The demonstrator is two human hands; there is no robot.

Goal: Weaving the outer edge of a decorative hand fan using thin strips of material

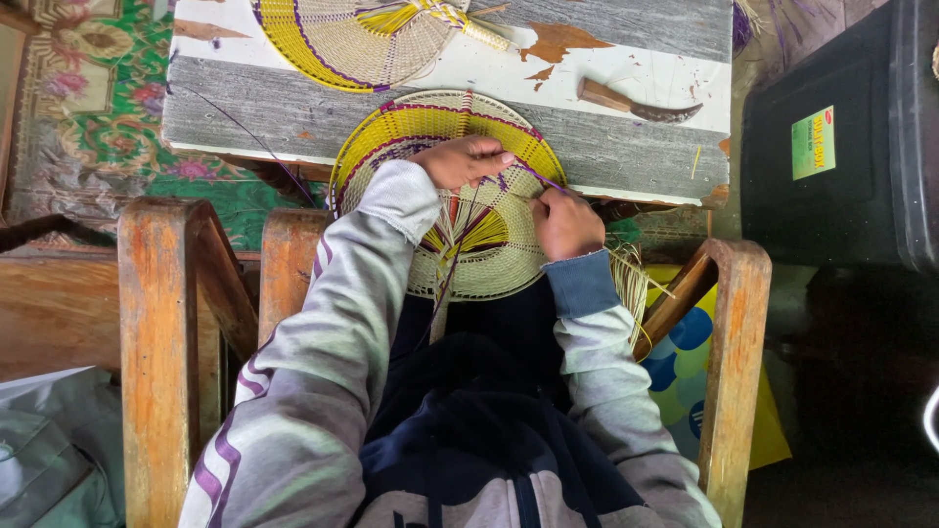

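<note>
A small rectangular green-and-yellow label (813, 143) sits on the black bin (831, 98) at right.

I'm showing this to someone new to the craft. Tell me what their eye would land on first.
First the round woven fan in yellow, cream and purple, at the centre against the table edge, with both hands on it: the left hand on its upper part, the right hand pinching a purple strand. Next, a second fan lies at the top of the worn grey table, with a wooden-handled knife to its right.
</note>
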